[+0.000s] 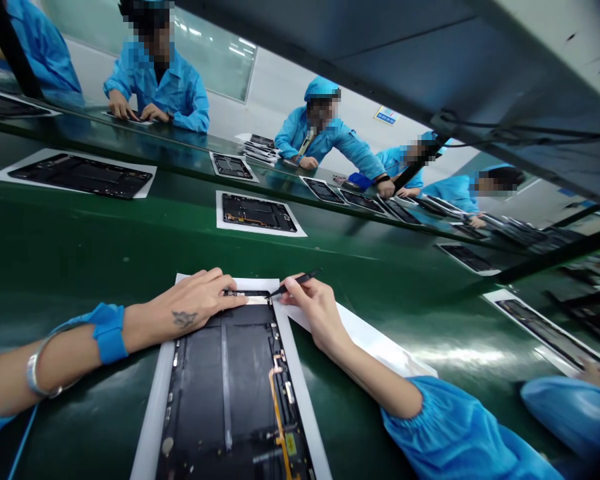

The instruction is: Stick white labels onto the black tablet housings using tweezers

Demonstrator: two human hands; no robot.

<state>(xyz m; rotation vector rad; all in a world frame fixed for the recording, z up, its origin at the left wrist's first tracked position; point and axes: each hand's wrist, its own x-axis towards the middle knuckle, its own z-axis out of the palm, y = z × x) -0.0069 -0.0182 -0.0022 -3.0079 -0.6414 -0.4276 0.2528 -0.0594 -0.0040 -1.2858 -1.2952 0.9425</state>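
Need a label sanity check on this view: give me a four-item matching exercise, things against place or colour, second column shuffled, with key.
1. tool
2. bangle
3. cable
4. left hand

A. silver
B. resting on the far end of the near tablet
C. held in the right hand's fingers
D. orange, along the near tablet's right side

Pairs: 1-C, 2-A, 3-D, 4-B
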